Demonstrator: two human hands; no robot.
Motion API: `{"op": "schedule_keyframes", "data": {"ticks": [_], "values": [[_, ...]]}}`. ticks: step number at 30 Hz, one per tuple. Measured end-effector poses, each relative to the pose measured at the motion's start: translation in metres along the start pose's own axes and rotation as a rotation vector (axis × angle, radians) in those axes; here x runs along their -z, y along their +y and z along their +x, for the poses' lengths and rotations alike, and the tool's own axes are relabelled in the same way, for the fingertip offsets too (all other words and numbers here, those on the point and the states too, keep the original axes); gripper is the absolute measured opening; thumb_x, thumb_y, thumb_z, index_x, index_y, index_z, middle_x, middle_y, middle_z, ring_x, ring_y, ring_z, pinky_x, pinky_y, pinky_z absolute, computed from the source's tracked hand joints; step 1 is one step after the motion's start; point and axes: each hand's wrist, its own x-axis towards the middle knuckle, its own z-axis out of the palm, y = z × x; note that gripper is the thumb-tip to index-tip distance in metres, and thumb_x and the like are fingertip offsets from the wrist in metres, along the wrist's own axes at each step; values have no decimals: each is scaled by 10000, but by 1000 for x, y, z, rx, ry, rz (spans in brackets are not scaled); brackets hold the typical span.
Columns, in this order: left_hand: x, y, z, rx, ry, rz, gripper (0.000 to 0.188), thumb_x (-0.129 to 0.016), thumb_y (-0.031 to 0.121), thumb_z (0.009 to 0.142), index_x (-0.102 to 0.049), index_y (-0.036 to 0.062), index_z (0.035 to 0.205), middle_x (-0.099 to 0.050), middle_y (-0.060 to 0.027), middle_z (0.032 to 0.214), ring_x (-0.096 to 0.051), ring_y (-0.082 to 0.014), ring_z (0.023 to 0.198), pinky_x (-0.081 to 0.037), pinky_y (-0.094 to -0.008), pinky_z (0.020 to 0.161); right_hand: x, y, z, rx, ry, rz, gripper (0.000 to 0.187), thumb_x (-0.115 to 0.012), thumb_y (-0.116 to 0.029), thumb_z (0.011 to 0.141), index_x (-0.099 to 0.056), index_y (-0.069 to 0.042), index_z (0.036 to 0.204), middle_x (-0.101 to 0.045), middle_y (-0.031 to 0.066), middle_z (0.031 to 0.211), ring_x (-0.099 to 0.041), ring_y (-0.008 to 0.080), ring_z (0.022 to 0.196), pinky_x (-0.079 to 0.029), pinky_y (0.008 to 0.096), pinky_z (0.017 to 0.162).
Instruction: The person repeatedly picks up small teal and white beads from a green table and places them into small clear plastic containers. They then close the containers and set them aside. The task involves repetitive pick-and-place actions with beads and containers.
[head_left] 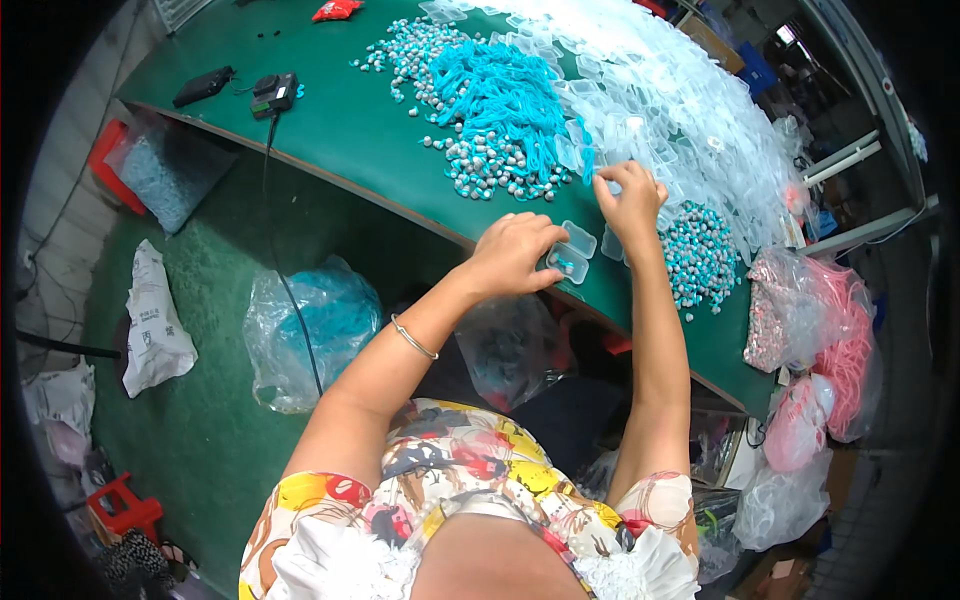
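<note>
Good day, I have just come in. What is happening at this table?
A person's left hand holds a small, open, clear plastic box at the edge of the green table; a few blue pieces lie inside it. The right hand is at a bright blue cord and seems to pinch it. Beyond the hands lie a tangle of bright blue cords and a large heap of clear plastic boxes.
</note>
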Motion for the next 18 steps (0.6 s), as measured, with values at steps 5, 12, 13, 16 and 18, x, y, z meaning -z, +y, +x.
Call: {"op": "schedule_keyframes", "data": {"ticks": [5,12,13,16,18], "values": [[2,-1,-4,44,-11,-14,456,-806,284,708,-640,116,1097,-607,-38,875,-607,-249,876,-459,-398,791,53,-20,-50,158,-110,115,51,-742,-180,783,-716,-142,807,-666,7,877,-616,219,921,-341,477,941],[1,-1,-1,61,-33,-20,473,-816,285,704,-634,108,1104,-612,-37,877,-608,-252,879,-458,-394,795,70,-34,-68,341,-178,-23,77,-745,-169,785,-683,-142,822,-621,2,874,-591,213,927,-328,541,1001],[0,-2,0,60,-36,-21,475,-818,285,703,-632,106,1102,-613,-38,879,-608,-252,879,-458,-394,796,66,-34,-68,364,-181,-44,74,-742,-168,787,-682,-141,822,-618,4,871,-588,214,926,-330,542,1004],[0,-2,1,73,-46,-27,475,-821,283,697,-631,102,1093,-614,-39,879,-609,-252,879,-458,-395,798,62,-36,-71,359,-203,-35,94,-738,-171,795,-681,-129,858,-617,14,873,-588,224,926,-339,538,995],[0,-1,0,82,-47,-31,471,-822,279,693,-631,101,1086,-614,-41,878,-609,-251,878,-457,-395,799,62,-36,-72,317,-205,29,119,-740,-173,798,-683,-125,892,-620,20,877,-593,227,922,-350,517,971]]}}
